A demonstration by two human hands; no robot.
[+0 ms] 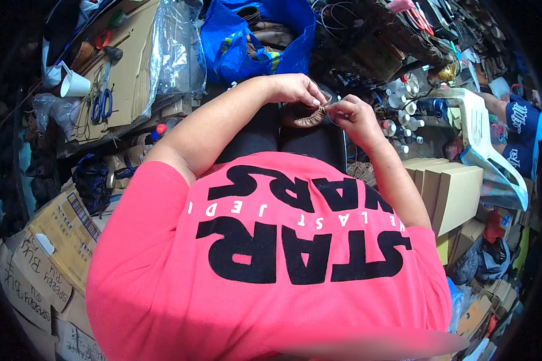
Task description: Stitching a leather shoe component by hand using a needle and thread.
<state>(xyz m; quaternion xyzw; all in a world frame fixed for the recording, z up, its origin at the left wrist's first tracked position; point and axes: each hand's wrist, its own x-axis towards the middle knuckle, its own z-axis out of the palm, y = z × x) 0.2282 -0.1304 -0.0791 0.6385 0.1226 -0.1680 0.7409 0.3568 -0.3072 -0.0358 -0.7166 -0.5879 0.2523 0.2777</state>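
Note:
A brown leather shoe (308, 119) with a puckered edge rests over my lap, between my dark-trousered legs. From the left, my left hand (299, 90) reaches over it, thumb and fingers pinched at its upper edge. A thin pale loop, apparently thread (327, 96), shows by those fingertips. Close beside the shoe's right edge, my right hand (351, 114) is closed in a pinch. What lies between the right fingertips is too small to make out. Part of the shoe is hidden behind my hands.
Ahead stands a blue bag (214, 51) holding brown shoes. To the left are flat cardboard sheets (123, 66), blue-handled scissors (102, 105) and a white cup (74, 83). Small bottles (401, 99), a white plastic stool (476, 120) and cardboard boxes (457, 195) crowd the right. Another person's leg (518, 120) shows there.

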